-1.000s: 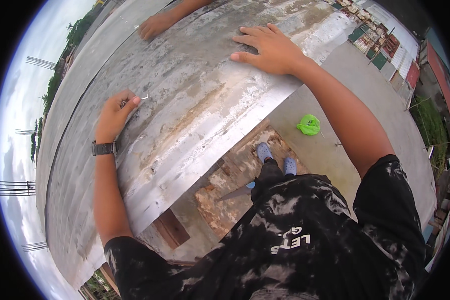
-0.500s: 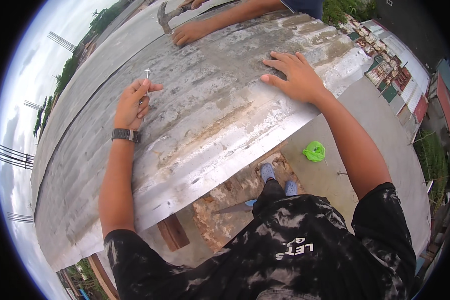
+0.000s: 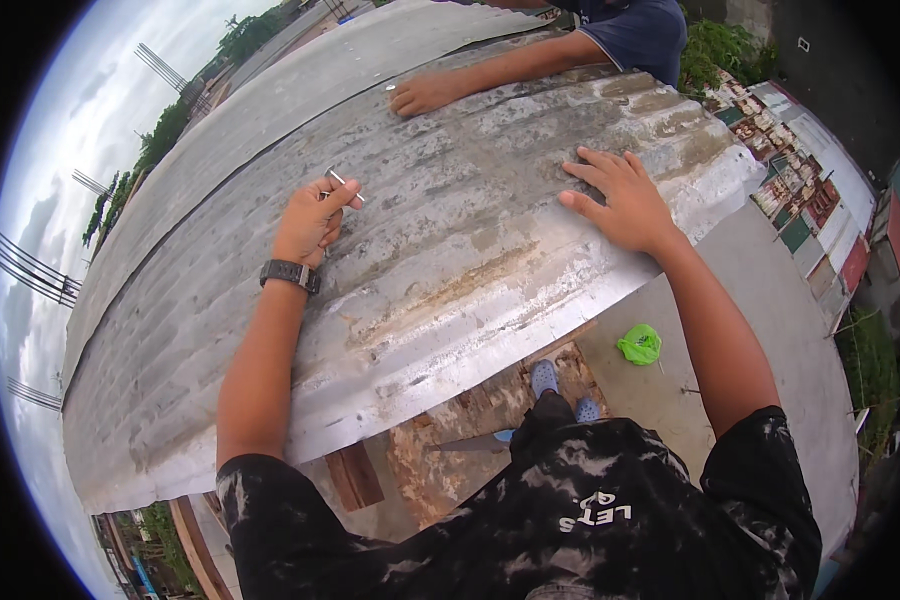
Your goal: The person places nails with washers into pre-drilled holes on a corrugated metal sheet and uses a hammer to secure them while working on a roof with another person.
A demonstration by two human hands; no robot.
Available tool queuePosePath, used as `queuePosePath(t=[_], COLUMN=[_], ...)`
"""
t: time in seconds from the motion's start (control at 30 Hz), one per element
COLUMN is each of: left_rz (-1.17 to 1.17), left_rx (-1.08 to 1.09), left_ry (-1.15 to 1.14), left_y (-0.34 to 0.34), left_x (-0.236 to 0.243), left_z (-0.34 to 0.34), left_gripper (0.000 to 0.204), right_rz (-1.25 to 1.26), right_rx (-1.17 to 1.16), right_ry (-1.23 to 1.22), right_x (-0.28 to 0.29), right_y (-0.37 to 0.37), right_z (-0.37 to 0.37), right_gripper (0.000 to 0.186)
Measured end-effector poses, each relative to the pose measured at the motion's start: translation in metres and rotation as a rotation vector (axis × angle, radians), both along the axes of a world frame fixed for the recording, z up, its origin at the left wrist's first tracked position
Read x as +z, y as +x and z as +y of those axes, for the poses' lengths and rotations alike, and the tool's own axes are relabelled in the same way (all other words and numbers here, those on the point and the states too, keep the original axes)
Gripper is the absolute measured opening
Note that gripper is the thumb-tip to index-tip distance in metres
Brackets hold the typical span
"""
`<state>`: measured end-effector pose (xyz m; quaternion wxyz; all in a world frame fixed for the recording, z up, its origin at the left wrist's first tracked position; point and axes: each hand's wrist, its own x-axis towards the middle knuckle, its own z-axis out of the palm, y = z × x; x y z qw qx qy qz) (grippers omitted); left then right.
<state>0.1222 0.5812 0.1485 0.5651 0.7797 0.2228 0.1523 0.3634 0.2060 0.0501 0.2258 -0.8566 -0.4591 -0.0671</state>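
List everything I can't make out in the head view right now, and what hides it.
All in the head view:
Number of nail-like metal pieces: partly covered by the left hand.
Roof sheet beneath the right hand: covered by that hand.
Co-worker's other hand: cut off by the upper edge.
Saw's far end: behind the wearer's dark clothing.
Green bag's contents, if any: hidden by its plastic.

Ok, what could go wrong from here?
The nail, pinched by the left hand, could slip onto the corrugated sheet. The right hand, close to the sheet's near edge, might get scratched if it slides. A careless step could perhaps meet the saw down by the blue clogs.
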Motion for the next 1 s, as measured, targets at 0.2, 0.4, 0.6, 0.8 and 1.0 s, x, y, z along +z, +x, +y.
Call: queuePosePath(t=[0.2, 0.4, 0.6, 0.8, 1.0], left_rz=[0.102, 0.226, 0.269, 0.251, 0.244], left_rx=[-0.059, -0.176, -0.262, -0.284, -0.28], left_ry=[0.08, 0.158, 0.25, 0.265, 0.272], left_y=[0.003, 0.004, 0.006, 0.005, 0.006], left_x=[0.004, -0.002, -0.008, -0.009, -0.01], left_z=[-0.01, -0.014, -0.009, -0.007, -0.007], left_gripper=[0.025, 0.026, 0.028, 0.028, 0.029], right_rz=[0.003, 0.002, 0.017, 0.012, 0.002], right_rx=[-0.015, -0.03, -0.015, -0.023, -0.02], right_ry=[-0.011, -0.01, -0.024, -0.016, -0.032], right_x=[0.002, 0.0, 0.001, 0.0, -0.001], right_y=[0.0, 0.0, 0.0, 0.0, 0.001], right_z=[0.0, -0.001, -0.001, 0.0, 0.001], right_gripper=[0.07, 0.07, 0.069, 0.07, 0.071])
